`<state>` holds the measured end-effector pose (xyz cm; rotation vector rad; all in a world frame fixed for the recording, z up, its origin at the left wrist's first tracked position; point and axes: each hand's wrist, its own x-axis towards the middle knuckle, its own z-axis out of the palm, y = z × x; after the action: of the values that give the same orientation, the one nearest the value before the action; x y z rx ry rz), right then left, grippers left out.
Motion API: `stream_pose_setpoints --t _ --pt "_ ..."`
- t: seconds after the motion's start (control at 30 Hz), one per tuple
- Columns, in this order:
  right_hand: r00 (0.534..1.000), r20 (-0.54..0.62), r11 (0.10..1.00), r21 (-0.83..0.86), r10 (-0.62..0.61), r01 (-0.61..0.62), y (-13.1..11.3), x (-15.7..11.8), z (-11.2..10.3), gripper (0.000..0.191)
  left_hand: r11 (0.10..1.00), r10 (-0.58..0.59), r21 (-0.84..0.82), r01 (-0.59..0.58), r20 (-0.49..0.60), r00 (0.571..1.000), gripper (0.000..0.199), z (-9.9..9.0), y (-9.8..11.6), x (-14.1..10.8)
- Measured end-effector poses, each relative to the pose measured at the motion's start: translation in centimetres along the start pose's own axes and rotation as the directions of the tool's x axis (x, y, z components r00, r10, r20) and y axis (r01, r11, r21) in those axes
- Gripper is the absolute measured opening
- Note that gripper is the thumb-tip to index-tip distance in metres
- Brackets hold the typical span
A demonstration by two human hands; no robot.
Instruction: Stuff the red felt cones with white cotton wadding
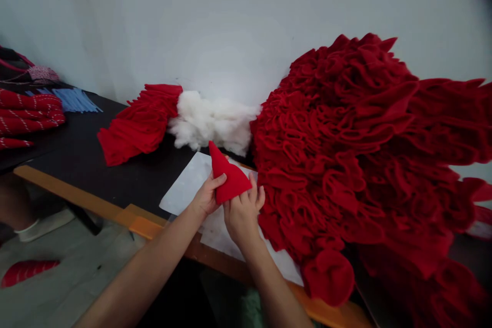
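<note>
A bright red felt cone hat (229, 178) is held over the white sheets, its tip pointing up and to the left. My left hand (209, 193) grips its left edge, thumb on the near face and the other fingers mostly hidden behind. At the lower right edge, my right hand (244, 210) is closed on the felt, with some fingertips hidden by the cloth. Just beyond the hat sits a heap of white fluffy stuffing (215, 122). White paper sheets (184, 182) lie beneath both hands.
A large pile of red felt cones (338, 154) rises on the right. Left of the stuffing is a stack of red felt pieces (142, 125). Farther left lie red patterned fabric (28, 113) and blue strips (75, 100). Another person's foot (44, 225) shows below the wooden table edge (88, 200).
</note>
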<state>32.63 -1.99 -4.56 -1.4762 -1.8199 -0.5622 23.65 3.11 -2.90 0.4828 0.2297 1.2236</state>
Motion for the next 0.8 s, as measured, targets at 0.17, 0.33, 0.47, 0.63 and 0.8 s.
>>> stream_pose_setpoints --t 0.17,0.33,0.47,0.63,0.8 --pt "0.985 0.169 0.999 0.034 -0.016 0.010 0.1 0.7 -0.8 0.047 1.000 -0.027 0.012 0.027 0.012 1.000 0.062 -0.3 -0.1 0.0" --pt "0.956 0.277 0.994 0.076 -0.096 0.077 0.8 1.3 -1.9 0.056 0.996 -0.092 0.003 0.092 0.059 0.994 0.063 -0.3 0.1 -0.2" --pt "0.975 0.190 0.991 0.094 -0.117 0.100 1.1 0.9 -1.8 0.049 0.996 -0.078 -0.039 0.079 0.028 0.997 0.059 -0.4 0.1 0.2" --pt "0.995 0.074 0.992 0.115 -0.061 0.052 0.7 0.2 -1.2 0.044 0.995 -0.088 -0.047 0.088 0.010 0.996 0.057 -0.6 0.1 0.3" --pt "0.982 0.134 0.978 0.176 -0.136 0.111 0.5 0.3 -1.7 0.037 0.993 -0.116 -0.027 0.117 0.035 0.993 0.060 -0.6 0.2 0.1"
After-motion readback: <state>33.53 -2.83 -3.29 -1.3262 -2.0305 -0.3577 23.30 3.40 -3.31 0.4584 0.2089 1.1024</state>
